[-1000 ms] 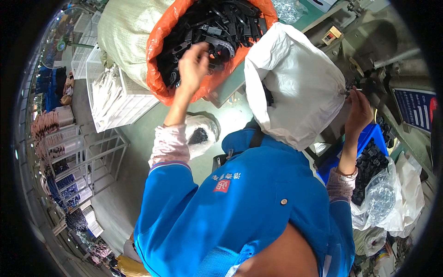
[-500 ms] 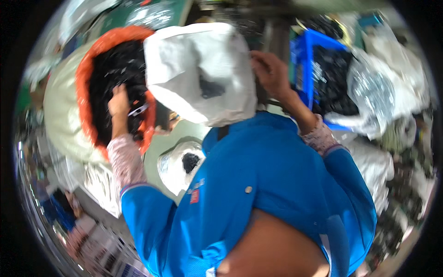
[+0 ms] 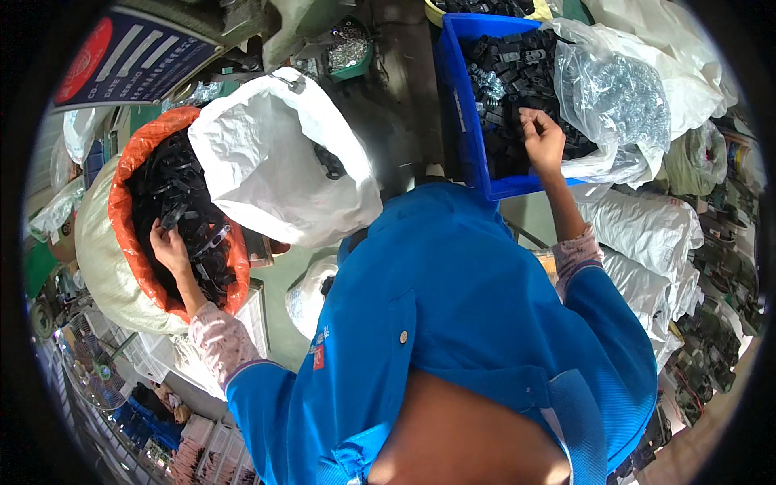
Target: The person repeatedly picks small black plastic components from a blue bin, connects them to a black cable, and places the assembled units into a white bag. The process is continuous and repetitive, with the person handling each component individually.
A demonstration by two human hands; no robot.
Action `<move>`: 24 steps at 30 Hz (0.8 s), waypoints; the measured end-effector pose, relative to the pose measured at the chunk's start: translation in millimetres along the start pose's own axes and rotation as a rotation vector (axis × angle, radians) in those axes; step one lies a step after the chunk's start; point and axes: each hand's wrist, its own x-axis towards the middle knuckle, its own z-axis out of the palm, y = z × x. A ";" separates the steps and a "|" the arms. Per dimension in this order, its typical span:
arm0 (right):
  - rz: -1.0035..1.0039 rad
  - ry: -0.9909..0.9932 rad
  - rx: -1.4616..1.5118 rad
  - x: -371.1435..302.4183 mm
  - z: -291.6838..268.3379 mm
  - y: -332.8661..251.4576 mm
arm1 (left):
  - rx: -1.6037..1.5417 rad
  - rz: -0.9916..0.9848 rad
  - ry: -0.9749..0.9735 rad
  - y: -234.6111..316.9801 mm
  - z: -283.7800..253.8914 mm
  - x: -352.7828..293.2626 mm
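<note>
My left hand [image 3: 168, 246] reaches into an orange-lined sack [image 3: 133, 162] full of black plastic parts [image 3: 174, 182]; its fingers pinch one of the parts. My right hand [image 3: 543, 141] is stretched out into a blue crate [image 3: 461, 105] of similar black parts [image 3: 505, 89], fingers bent down onto the pile; whether they grip a piece is hidden. A clear bag of small metal pieces [image 3: 614, 97] lies in the crate just right of that hand. My blue shirt fills the lower middle of the view.
An open white woven sack [image 3: 275, 170] stands between the orange sack and the crate. A green bowl of metal bits [image 3: 349, 52] sits at the top. Filled white sacks [image 3: 647, 230] are piled at the right; wire racks [image 3: 105, 372] stand at the lower left.
My view has swung round: the orange sack has shifted to the left and the blue crate has come into the upper right. My right hand left the white sack's rim and went into the crate.
</note>
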 end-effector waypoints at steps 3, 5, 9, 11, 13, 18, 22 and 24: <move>-0.179 -0.051 -0.110 18.6 3.1 4.4 | -0.737 -0.021 0.055 41.9 -4.3 -16.2; -0.281 -0.118 -0.121 27.9 17.4 1.4 | -0.968 -0.049 0.053 68.8 -8.0 -26.3; -0.391 -0.317 -0.475 52.9 57.8 26.5 | -0.849 -0.160 0.087 127.7 4.7 -41.1; -0.408 -0.388 -0.570 58.9 63.9 35.4 | -0.952 -0.002 0.067 144.5 29.9 -51.2; -0.382 -0.409 -0.564 53.5 57.3 22.7 | -1.088 0.013 0.066 200.8 50.8 -74.7; -0.246 -0.292 -0.215 35.2 33.7 21.0 | -1.593 -0.385 -0.568 268.0 103.3 -109.4; 0.208 -0.300 0.398 29.3 2.8 4.0 | -1.587 -0.485 -0.918 351.3 171.1 -149.5; 0.398 -0.349 0.774 24.9 -7.2 3.9 | -1.276 -0.312 -1.046 380.2 203.5 -161.1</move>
